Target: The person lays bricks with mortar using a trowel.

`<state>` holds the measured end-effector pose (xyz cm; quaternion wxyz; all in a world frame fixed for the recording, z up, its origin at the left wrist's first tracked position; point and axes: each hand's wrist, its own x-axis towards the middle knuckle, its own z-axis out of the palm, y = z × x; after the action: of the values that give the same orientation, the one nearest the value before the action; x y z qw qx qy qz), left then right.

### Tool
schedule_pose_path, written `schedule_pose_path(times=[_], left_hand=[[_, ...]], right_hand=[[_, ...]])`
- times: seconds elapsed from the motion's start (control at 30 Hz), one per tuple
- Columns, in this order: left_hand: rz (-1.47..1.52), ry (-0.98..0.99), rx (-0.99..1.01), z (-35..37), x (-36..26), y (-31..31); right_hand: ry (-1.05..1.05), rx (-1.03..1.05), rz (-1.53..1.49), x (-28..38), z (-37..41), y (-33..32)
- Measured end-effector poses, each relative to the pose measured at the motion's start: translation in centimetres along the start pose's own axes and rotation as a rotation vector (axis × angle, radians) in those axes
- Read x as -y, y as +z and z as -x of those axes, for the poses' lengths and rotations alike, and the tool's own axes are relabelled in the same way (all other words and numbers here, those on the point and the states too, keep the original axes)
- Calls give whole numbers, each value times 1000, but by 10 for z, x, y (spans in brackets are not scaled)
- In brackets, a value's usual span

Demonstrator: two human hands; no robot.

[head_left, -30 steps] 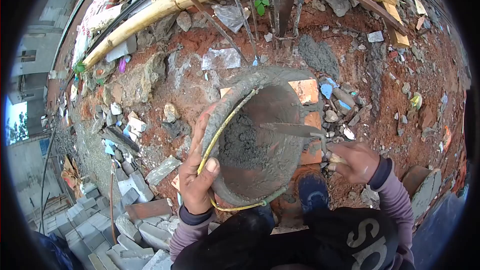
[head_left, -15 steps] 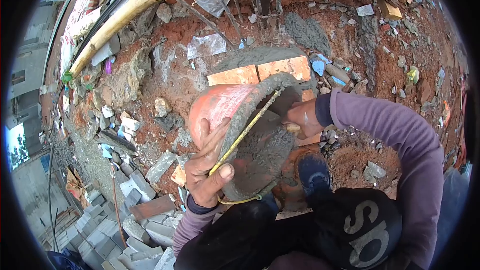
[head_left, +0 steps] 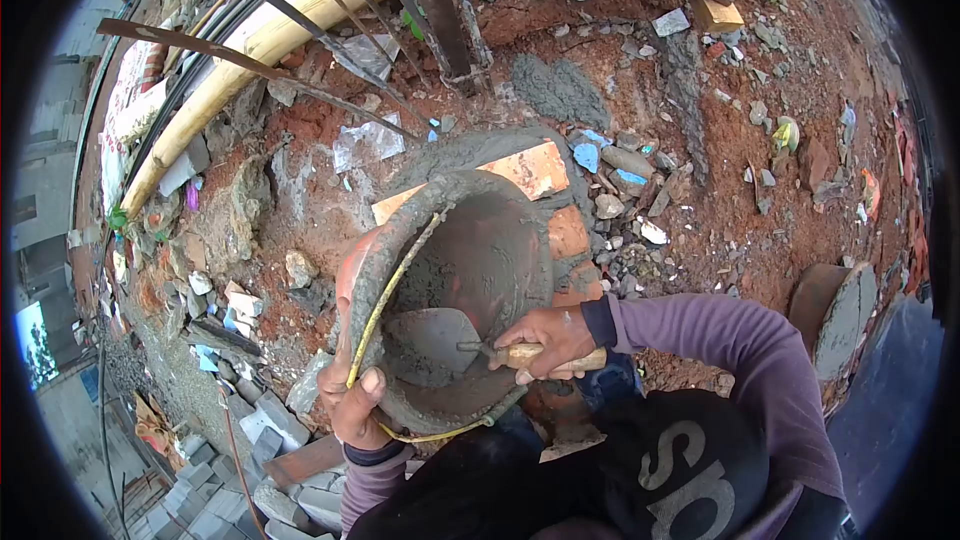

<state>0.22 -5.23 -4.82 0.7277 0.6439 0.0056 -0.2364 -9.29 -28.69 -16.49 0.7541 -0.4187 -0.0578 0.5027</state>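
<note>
My left hand (head_left: 354,402) is closed on the near left rim of an orange-red bucket (head_left: 357,268), with its thumb over the edge beside a yellow rope handle (head_left: 392,292). Wet grey mortar (head_left: 420,285) coats the bucket's rim and inside. My right hand (head_left: 556,336) grips the wooden handle of a trowel (head_left: 432,342), whose grey blade lies inside the bucket, pointing left. The bucket leans toward me, its mouth facing up at me. Just beyond it, orange bricks (head_left: 537,170) lie along a strip of mortar, and more bricks (head_left: 568,232) run down its right side.
Steel bars (head_left: 425,0) rise from the ground ahead, with a bamboo pole (head_left: 210,90) to their left. Rubble and red soil (head_left: 650,170) surround the spot. Grey blocks (head_left: 200,495) are piled at lower left. A round mortar-covered object (head_left: 840,315) stands at right.
The bucket's mouth has turned more toward me, showing more of its inside. My right hand has come nearer and left from its far side, bringing the trowel blade into view.
</note>
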Motion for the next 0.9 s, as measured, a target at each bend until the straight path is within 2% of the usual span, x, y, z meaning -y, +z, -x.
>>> schedule_pose_path(times=[0.03, 0.2, 0.37, 0.43, 0.53, 0.6, 0.63, 0.7, 0.73, 0.77, 0.8, 0.83, 0.87, 0.9], left_hand=[[12, 16, -31, 0, -1, -1], [76, 106, -185, -3, -2, -5], [133, 112, -259, -1, 2, -14], [163, 129, -225, -1, -1, -9], [121, 87, -170, -1, 2, -20], [154, 72, -174, -3, -2, -13], [173, 63, -173, -4, -4, -8], [185, 44, -159, -4, -5, 0], [174, 59, -151, -5, -5, 1], [156, 69, -147, -6, -8, 1], [126, 59, -140, -7, -12, 5], [139, 56, -110, -10, -12, 6], [147, 53, -91, -13, -12, 4], [147, 47, -83, -12, -13, 1]], right_hand=[[-53, 12, -120, -4, 2, 6], [-186, -27, -231, -5, 38, 18], [-478, -479, -228, 16, 115, 24], [-563, -766, -78, 26, 136, 17], [-586, -1329, 237, 17, 136, -23], [-468, -1772, 594, -32, 113, -95], [-324, -1976, 836, -53, 108, -130], [265, -1848, 662, -41, 113, -156], [240, -1865, 695, -37, 110, -149], [100, -1877, 740, -38, 111, -131], [-195, -1855, 914, -46, 116, -116], [-312, -1804, 822, -35, 114, -85], [-432, -1643, 534, -31, 117, -59], [-395, -1416, 562, -15, 121, -39]])
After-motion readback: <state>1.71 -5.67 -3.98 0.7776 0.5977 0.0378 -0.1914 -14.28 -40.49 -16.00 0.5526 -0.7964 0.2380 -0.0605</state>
